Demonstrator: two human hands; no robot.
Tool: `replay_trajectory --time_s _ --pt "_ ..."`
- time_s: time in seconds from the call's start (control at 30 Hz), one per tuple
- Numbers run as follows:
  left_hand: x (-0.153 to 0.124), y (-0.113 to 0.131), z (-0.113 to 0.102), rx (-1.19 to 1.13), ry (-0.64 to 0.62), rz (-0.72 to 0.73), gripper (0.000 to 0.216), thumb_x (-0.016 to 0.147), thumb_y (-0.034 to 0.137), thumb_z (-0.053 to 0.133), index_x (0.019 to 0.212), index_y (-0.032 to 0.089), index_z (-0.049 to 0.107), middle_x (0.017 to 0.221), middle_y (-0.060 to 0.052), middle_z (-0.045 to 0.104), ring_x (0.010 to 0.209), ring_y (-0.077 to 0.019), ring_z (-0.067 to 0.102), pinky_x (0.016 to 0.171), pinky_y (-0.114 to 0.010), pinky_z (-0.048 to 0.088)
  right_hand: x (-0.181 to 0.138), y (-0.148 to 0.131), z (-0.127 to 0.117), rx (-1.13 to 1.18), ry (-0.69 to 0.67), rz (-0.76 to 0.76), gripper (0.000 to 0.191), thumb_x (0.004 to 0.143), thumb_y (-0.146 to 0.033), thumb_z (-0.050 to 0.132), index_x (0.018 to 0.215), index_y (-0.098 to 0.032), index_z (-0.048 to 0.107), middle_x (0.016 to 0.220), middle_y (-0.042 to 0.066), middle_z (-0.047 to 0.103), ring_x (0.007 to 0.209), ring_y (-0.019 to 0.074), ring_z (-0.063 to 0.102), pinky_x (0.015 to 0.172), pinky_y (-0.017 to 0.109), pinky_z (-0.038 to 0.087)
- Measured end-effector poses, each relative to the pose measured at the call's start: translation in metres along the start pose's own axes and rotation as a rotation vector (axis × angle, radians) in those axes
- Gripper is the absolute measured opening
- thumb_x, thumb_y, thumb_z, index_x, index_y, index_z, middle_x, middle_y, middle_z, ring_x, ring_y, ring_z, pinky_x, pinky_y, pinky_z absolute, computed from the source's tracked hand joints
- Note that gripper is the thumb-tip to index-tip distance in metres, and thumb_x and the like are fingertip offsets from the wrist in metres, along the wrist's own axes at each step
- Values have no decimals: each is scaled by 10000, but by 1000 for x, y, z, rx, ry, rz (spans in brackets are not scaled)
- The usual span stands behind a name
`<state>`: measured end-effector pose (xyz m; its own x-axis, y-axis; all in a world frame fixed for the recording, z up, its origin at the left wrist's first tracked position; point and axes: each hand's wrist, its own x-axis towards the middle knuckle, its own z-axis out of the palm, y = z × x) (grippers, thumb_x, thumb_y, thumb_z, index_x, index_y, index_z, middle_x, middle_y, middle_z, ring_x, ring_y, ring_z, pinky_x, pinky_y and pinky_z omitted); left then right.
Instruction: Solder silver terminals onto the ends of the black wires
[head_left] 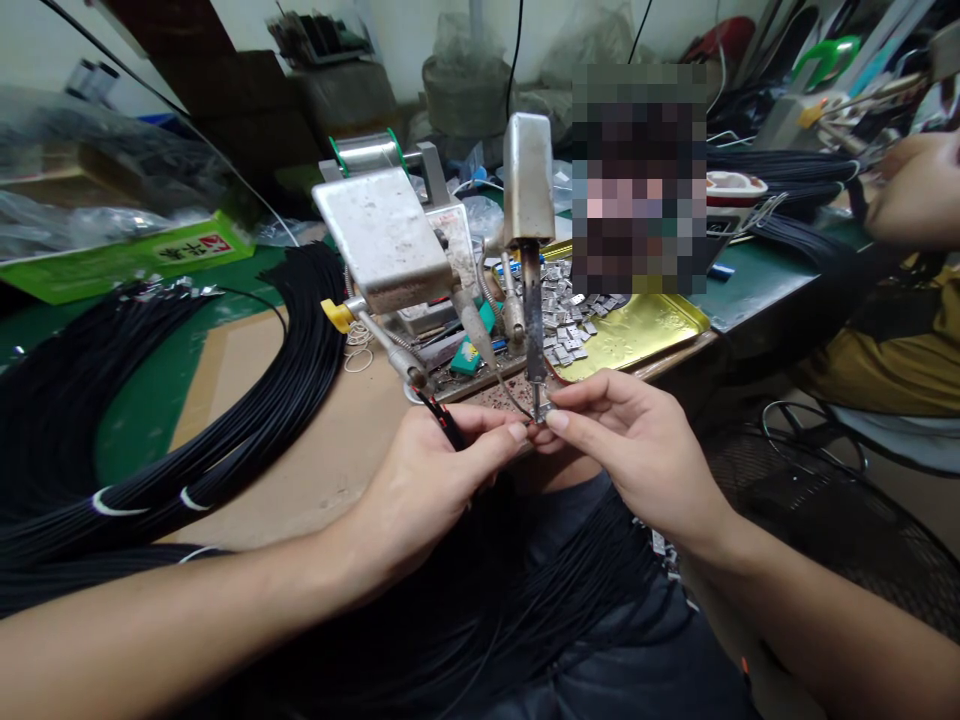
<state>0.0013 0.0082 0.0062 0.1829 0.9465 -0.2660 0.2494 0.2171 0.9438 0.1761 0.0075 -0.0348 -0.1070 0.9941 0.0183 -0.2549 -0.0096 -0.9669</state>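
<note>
Several slim, round black cables [451, 429] run through the left hand [435, 475].

Left grip [433, 468] pinched, right grip [651, 452] pinching

Held cables [451, 428] are toned black, flecked orange-red | worktop [142, 400] is coloured dark green | cable bundle [304, 345] is seen black, banded by white ties [193, 500] | tray [652, 332] is embossed in gold | metal pieces [568, 318] are toned silver-grey | spool [371, 152] is rimmed green | knob [339, 316] is coloured yellow
</note>
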Motion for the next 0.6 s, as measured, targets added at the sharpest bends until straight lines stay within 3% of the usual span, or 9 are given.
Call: replay_trajectory --time_s 0.3,0.47,0.6 --pt "1 -2 -2 35 0 -35 187 783 336 726 814 162 788 661 -1 679 586 -102 501 529 -186 364 1 2 1 -4 -6 17 198 760 -240 799 877 -169 657 755 20 732 718 176 734 730 306 613" --pt "-1 2 -1 96 2 -75 234 769 355 736 854 143 784 535 24 581 470 -77 410 417 -173 292 -1 3 0 -68 9 3 248 725 -275 827 864 -173 648 764 21 718 713 173 711 696 298 599" --pt "0 1 1 54 -10 -65 285 742 360 760 899 122 763 565 11 603 455 -82 453 421 -178 373 -3 3 0 -84 36 -6 235 710 -281 835 830 -186 657 757 23 718 718 184 701 669 301 582"
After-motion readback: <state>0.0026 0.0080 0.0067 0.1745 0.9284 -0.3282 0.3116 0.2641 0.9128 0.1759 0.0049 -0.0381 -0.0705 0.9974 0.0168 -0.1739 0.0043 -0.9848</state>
